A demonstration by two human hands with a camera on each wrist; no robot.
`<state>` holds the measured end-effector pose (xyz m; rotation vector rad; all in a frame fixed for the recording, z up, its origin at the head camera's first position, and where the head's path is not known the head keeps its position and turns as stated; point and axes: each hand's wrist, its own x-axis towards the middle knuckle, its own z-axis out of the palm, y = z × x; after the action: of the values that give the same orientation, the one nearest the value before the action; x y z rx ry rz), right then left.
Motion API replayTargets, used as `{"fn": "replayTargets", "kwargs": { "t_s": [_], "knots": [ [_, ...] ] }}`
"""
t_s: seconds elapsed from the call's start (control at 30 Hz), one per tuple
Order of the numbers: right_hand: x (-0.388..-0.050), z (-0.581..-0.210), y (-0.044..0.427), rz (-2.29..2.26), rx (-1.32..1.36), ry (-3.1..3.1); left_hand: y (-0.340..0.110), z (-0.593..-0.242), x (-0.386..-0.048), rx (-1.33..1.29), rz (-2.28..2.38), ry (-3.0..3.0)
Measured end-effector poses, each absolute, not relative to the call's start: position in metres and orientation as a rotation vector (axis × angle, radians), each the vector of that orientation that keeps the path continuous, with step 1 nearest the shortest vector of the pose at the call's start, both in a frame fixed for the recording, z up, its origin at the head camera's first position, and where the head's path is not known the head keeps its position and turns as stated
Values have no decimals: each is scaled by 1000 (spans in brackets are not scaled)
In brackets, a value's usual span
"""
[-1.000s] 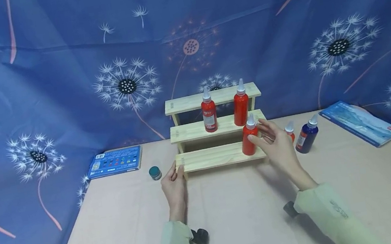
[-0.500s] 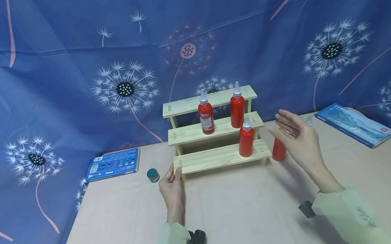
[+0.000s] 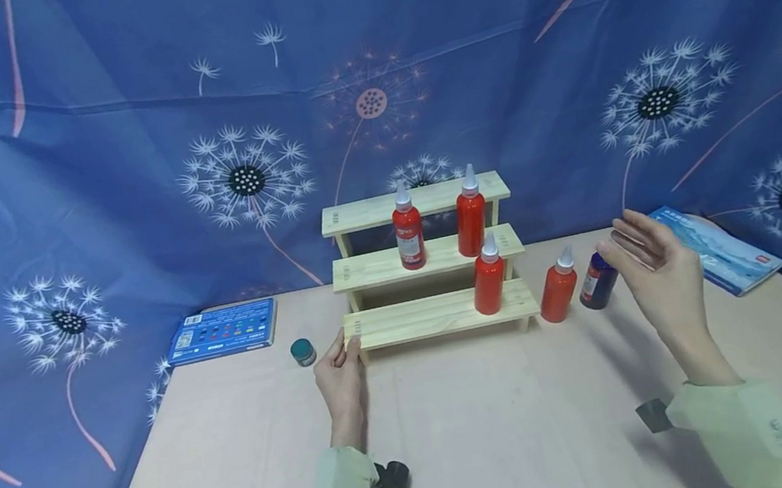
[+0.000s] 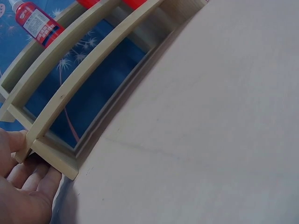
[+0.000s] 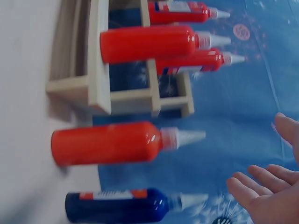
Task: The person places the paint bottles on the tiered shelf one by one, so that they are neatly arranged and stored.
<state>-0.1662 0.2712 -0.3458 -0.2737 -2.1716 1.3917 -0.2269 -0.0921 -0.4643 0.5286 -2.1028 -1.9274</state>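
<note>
A three-step wooden rack (image 3: 410,319) stands at the back of the table. My left hand (image 3: 341,386) grips the left end of its lowest shelf; the left wrist view shows fingers (image 4: 35,179) around that corner. Two red bottles (image 3: 409,233) (image 3: 471,219) stand on the middle shelf, and one red bottle (image 3: 489,280) on the right of the lowest. Beside the rack's right end, a red bottle (image 3: 558,291) and a dark blue bottle (image 3: 597,282) stand on the table. My right hand (image 3: 666,287) is raised just right of the blue bottle, fingers apart, holding nothing.
A small teal-lidded jar (image 3: 303,352) sits left of the rack. A blue box or book (image 3: 224,331) lies at the back left, and a light blue booklet (image 3: 721,249) at the back right, partly behind my right hand. A patterned blue cloth (image 3: 141,146) hangs behind.
My right hand has let go of the red bottle on the lowest shelf and moved right, past the red bottle on the table. My left hand has kept its grip on the rack.
</note>
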Motion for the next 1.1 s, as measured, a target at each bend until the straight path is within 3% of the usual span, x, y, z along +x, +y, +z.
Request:
{"fn": "replayTargets", "kwargs": {
  "t_s": [0.43, 1.1],
  "knots": [
    [-176, -378, 296, 1435, -547, -2210, -95, -465, -227, 524, -1913, -2112],
    [-205, -429, 310, 1415, -581, -2385, -93, -465, -228, 535, -1964, -2081]
  ]
}}
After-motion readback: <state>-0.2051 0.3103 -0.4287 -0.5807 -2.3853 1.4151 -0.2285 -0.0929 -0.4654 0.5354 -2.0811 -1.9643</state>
